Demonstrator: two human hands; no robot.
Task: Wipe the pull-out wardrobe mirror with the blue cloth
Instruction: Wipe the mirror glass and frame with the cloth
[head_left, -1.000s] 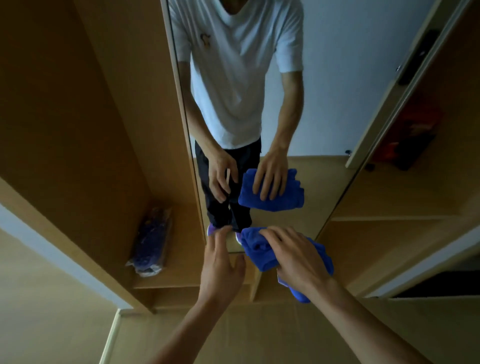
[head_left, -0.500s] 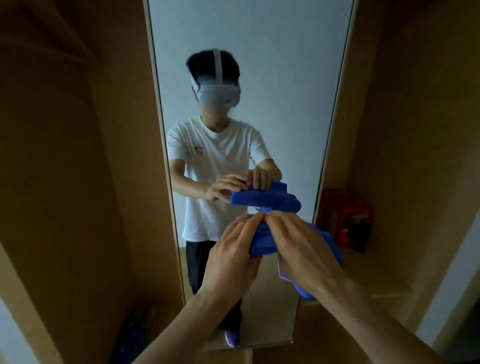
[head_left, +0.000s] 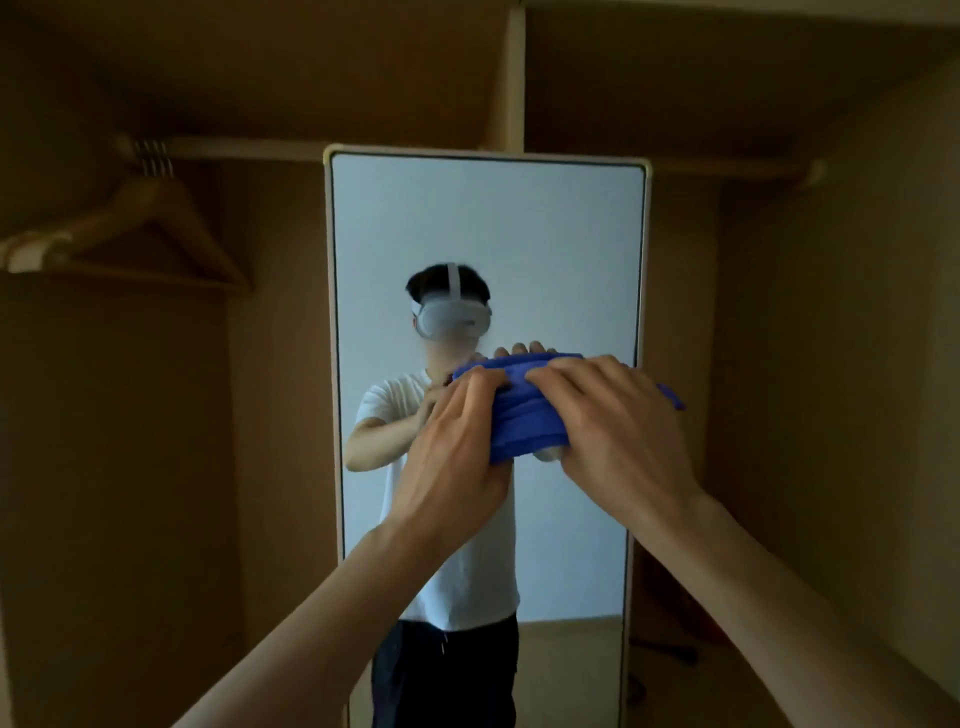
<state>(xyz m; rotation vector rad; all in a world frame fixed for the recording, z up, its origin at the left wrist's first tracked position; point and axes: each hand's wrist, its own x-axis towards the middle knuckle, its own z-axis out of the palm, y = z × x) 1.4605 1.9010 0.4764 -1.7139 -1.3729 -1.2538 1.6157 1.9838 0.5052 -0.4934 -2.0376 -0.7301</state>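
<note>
Both the left hand (head_left: 457, 457) and right hand (head_left: 618, 431) grip the bunched blue cloth (head_left: 524, 415) between them, before the mirror (head_left: 519, 234).

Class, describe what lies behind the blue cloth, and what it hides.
Behind the blue cloth, gripped by the left hand and right hand, stands the mirror. The glass right behind it is covered; contact cannot be judged.

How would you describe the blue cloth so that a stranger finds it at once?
Find the tall mirror in the middle of the wooden wardrobe. Before it, the left hand and right hand grip a bunched blue cloth. Only its reflection shares that vivid blue; all around is brown wood.
</note>
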